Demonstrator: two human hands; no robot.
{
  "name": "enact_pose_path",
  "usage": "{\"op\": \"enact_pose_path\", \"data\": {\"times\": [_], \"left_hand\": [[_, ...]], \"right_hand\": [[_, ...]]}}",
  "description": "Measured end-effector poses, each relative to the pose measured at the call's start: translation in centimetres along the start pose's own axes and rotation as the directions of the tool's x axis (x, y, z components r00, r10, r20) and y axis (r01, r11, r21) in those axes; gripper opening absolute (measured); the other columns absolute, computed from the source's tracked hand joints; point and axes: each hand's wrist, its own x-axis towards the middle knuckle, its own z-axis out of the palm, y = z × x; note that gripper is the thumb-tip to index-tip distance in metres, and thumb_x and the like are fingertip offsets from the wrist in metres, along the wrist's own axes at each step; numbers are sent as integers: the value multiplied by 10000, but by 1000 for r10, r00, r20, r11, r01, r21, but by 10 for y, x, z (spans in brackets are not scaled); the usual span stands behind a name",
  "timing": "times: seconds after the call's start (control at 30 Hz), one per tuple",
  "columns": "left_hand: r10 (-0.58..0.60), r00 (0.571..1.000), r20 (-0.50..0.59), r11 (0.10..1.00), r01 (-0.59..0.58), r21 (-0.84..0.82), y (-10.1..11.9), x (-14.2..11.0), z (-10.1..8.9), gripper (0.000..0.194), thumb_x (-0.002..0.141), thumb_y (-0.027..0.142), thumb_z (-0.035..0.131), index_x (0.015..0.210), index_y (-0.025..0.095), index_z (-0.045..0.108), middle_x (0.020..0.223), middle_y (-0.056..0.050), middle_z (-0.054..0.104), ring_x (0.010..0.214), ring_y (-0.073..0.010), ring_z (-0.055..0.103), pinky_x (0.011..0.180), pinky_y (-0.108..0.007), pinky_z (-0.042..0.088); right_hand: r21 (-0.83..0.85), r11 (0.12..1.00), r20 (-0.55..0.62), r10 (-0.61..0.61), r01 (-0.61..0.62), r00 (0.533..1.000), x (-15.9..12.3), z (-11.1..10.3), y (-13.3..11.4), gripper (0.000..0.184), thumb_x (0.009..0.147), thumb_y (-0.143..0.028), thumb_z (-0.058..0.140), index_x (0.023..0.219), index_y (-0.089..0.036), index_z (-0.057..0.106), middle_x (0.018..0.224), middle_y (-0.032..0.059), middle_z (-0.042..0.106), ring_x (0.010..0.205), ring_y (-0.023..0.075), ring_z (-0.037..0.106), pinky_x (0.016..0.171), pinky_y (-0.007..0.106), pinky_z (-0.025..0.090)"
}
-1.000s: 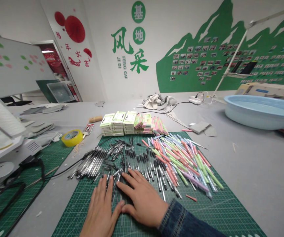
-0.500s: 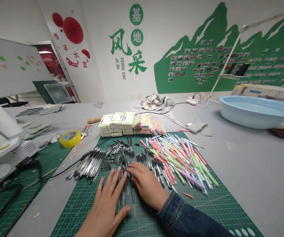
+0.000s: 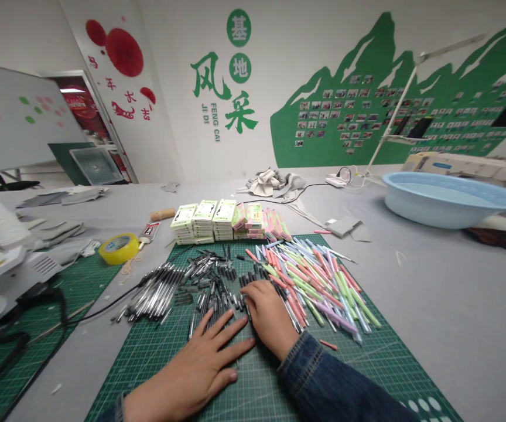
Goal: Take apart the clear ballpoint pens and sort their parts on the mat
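Note:
My left hand (image 3: 204,357) lies palm down with its fingers spread, the fingertips at the near end of a heap of black and clear pen parts (image 3: 212,299). To its right, my right hand (image 3: 268,316) is bent over with fingers curled together among black pen pieces (image 3: 253,275); what lies under its fingertips is hidden. Left of the heap, a bundle of clear pen barrels with dark tips (image 3: 154,293) rests side by side. Right of my right hand spreads a big pile of pastel pens (image 3: 318,281) in red, green, blue and purple.
Stacked small boxes (image 3: 204,220) line the back of the green cutting mat (image 3: 143,363). Yellow tape (image 3: 120,248) and a glue tube (image 3: 150,232) sit to the left, near a white machine (image 3: 11,275). A blue basin (image 3: 446,202) stands at the right, cloth scraps (image 3: 274,183) behind.
My right hand has shifted right, its fingers now more curled. My left hand has turned, fingers spread wider and pointing further right. The long thin pieces between the hands are no longer seen there.

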Motion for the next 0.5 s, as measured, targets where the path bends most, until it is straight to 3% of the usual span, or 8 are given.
{"op": "enact_pose_path", "data": {"times": [0.1, 0.17, 0.27, 0.37, 0.43, 0.5], "left_hand": [[5, 998, 68, 988, 5, -152, -5, 5, -19, 550, 875, 368, 502, 1385, 442, 312, 1512, 31, 280, 1401, -248, 198, 1117, -565, 120], [5, 992, 125, 962, 29, -270, -12, 9, -35, 488, 854, 358, 537, 1327, 429, 436, 1441, 29, 425, 1370, -236, 289, 1126, -519, 145], [-71, 990, 122, 919, 112, -377, -28, 18, -54, 341, 851, 308, 527, 1177, 365, 610, 1202, 19, 646, 1166, -191, 538, 1055, -373, 330], [-273, 960, -65, 919, 240, -314, -47, 32, -52, 231, 831, 266, 516, 978, 275, 694, 993, 0, 696, 937, -168, 618, 870, -278, 447], [-374, 900, -224, 921, 331, -207, -56, 41, -41, 218, 828, 237, 500, 938, 241, 688, 972, -28, 667, 927, -177, 601, 851, -279, 440], [-406, 863, -301, 913, 395, -100, -60, 48, -28, 248, 849, 213, 457, 978, 241, 666, 1001, -45, 627, 929, -179, 584, 820, -277, 435]], "right_hand": [[-24, 1000, 21, -11, 11, 1000, 0, 1, 0, 279, 825, -44, 489, 991, -198, 653, 984, 72, 642, 991, 224, 518, 898, 365, 418], [-32, 999, 32, -14, 15, 999, 0, 1, 0, 274, 826, -48, 497, 992, -199, 653, 987, 71, 641, 987, 226, 513, 887, 363, 419], [-40, 999, 43, -22, 24, 999, -1, 1, -1, 248, 833, -68, 514, 989, -204, 652, 993, 67, 635, 981, 225, 506, 877, 354, 420], [-62, 998, 46, -22, 24, 999, 0, 1, -1, 223, 838, -85, 525, 981, -206, 648, 993, 62, 626, 977, 225, 501, 871, 346, 418], [-94, 995, 43, -15, 19, 999, 1, 1, -2, 222, 843, -87, 516, 983, -203, 642, 990, 64, 619, 970, 225, 497, 867, 344, 415], [-148, 989, 41, -16, 22, 999, 5, 2, -3, 218, 849, -98, 508, 994, -199, 635, 987, 70, 609, 966, 228, 492, 864, 349, 411]]}}
